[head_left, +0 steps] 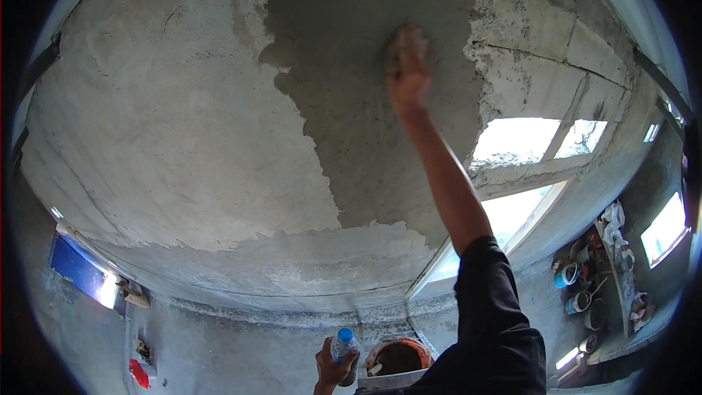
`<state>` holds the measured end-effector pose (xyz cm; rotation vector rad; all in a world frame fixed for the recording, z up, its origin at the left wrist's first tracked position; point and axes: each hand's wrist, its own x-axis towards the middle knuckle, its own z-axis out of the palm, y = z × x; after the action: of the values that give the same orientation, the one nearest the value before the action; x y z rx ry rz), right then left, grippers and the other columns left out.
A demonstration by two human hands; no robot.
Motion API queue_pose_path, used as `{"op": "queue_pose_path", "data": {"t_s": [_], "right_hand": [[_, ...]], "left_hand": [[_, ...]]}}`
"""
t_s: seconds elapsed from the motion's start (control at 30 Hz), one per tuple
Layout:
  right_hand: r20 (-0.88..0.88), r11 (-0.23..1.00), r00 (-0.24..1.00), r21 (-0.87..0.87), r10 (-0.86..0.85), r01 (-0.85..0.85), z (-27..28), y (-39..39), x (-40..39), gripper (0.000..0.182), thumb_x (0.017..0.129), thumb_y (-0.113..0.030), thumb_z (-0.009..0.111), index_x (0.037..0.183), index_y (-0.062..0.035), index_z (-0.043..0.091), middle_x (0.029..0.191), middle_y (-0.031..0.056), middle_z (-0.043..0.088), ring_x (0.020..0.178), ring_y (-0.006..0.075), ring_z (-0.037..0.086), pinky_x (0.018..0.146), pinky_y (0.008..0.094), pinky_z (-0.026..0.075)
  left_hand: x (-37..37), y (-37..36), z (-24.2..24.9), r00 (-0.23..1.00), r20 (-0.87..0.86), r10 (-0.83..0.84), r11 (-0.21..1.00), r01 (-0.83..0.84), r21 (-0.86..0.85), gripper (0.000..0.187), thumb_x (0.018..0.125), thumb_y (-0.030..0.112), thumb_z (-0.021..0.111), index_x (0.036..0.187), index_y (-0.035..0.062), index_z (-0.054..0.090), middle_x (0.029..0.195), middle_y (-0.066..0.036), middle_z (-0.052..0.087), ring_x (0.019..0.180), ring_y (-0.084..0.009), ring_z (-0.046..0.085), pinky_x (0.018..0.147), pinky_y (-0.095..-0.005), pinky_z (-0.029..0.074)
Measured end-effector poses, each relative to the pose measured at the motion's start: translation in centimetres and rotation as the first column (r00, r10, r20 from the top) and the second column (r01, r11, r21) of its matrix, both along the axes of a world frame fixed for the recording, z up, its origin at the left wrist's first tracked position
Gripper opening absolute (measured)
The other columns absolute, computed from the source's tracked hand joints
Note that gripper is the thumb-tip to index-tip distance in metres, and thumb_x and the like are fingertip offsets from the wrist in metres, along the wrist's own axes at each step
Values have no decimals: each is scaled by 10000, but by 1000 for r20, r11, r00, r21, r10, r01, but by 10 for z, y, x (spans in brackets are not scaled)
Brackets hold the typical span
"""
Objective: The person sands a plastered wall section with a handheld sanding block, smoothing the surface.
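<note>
My right arm reaches up to a dark strip of damp-looking plaster point(365, 117) overhead. My right hand point(411, 77) is smeared by motion, with its fingers closed round a grey-brown sponge-like pad point(395, 55) against the plaster. The pad's exact kind is hard to make out. Low in the view, my left hand point(330, 367) is wrapped round a clear plastic bottle point(341, 347) with a blue cap. Just right of the bottle stands an orange-rimmed bucket point(423, 350) with dark contents.
Lighter, rough plaster point(175, 102) borders the dark strip, and cracks run across the right side. Window openings point(512, 140) lie right of my arm. Several buckets point(567, 276) and a cluttered ledge point(618, 271) are at far right. A red item point(138, 374) lies at lower left.
</note>
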<state>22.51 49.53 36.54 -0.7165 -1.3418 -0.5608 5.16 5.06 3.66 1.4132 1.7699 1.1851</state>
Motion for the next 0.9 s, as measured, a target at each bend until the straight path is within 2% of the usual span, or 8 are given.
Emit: {"op": "queue_pose_path", "data": {"t_s": [0.1, 0.3, 0.4, 0.57, 0.67, 0.77, 0.87, 0.9], "right_hand": [[318, 999, 948, 46, -15, 0, -11, -2, -35, 573, 727, 33, 587, 1284, -20, 463, 1384, 150, 396, 1247, 332, 421, 1019, 398, 411], [558, 950, 776, 252, -296, 182, 4, 1, 26, 608, 713, -92, 633, 1291, -23, 457, 1332, 119, 442, 1262, 300, 398, 1073, 413, 339], [552, 953, 777, 213, -301, 218, 3, 7, 67, 667, 677, -73, 656, 1308, -43, 442, 1357, 112, 423, 1273, 308, 383, 1053, 409, 370], [139, 980, 971, 22, -197, 196, -7, 8, 78, 772, 655, 53, 653, 1362, -93, 377, 1423, 109, 347, 1300, 355, 335, 1023, 392, 415], [78, 995, 995, -76, -56, 62, -1, 5, 37, 756, 679, 83, 620, 1367, -101, 369, 1428, 118, 335, 1300, 369, 327, 1032, 394, 405], [80, 998, 997, -59, 3, 2, 0, 0, -11, 728, 690, 70, 617, 1359, -89, 378, 1428, 123, 334, 1293, 361, 342, 1014, 411, 421], [335, 996, 942, -95, 36, -4, -8, 1, -21, 698, 706, 10, 635, 1351, -68, 381, 1427, 115, 338, 1287, 339, 360, 1019, 425, 411], [427, 995, 899, 68, -94, 72, -5, 7, -16, 691, 709, -36, 649, 1347, -57, 384, 1425, 112, 341, 1285, 327, 366, 1028, 422, 399]], "left_hand": [[3, 4, 9, 1000, 28, -12, 1000, 12, 2, 446, 695, 323, 774, 956, 33, 559, 779, -146, 665, 723, -291, 675, 666, -381, 530], [-1, -2, 7, 999, 36, 8, 999, -7, -32, 443, 698, 327, 772, 957, 38, 557, 781, -149, 663, 722, -305, 673, 669, -383, 530], [-4, -8, -4, 1000, 4, 20, 1000, -20, -14, 432, 728, 359, 745, 943, 32, 563, 759, -126, 660, 694, -264, 673, 637, -365, 525], [-4, -12, 1, 1000, 1, 22, 1000, -22, -10, 438, 733, 376, 741, 929, 31, 558, 744, -125, 657, 681, -271, 672, 625, -367, 523], [-3, -9, 1, 1000, -13, 15, 1000, -15, -1, 440, 734, 378, 740, 933, 31, 558, 741, -122, 659, 682, -264, 672, 620, -362, 523], [-4, -6, -4, 999, -38, 12, 1000, -12, 3, 432, 734, 364, 743, 938, 31, 559, 742, -120, 661, 683, -255, 673, 620, -357, 524], [-1, -3, 3, 999, 29, 12, 1000, -11, -14, 423, 732, 345, 749, 942, 29, 563, 750, -121, 663, 688, -250, 673, 629, -354, 527], [-2, -4, 1, 1000, 26, 10, 1000, -9, -13, 423, 732, 345, 749, 942, 29, 563, 750, -121, 663, 688, -250, 673, 629, -354, 527]]}}
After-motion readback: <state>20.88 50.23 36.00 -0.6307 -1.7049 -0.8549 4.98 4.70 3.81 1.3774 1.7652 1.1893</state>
